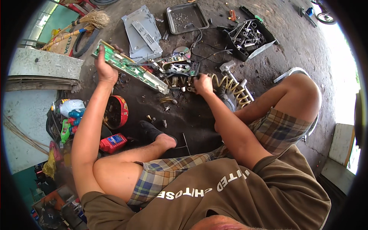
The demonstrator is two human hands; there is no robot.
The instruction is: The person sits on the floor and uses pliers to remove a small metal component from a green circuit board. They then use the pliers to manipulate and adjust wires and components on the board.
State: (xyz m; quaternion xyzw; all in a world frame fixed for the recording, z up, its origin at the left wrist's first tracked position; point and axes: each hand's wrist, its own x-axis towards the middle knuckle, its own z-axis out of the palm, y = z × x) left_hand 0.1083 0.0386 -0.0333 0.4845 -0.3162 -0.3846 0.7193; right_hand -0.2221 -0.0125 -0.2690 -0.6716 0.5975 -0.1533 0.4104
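Observation:
My left hand grips a long green circuit board with a metal strip, raised at a slant on the left. My right hand has its fingers closed at the edge of a dark electronic assembly in the middle. Small metal fittings lie below that assembly. A coiled yellowish hose and a metal air tool lie just right of my right hand. A shiny disc and loose black cables are behind the assembly.
Around me are grey metal panels, a tray of small parts, a black box of wrenches, a red round container, bottles, a red jug, a T-handle tool and brooms. My bent legs flank the work spot.

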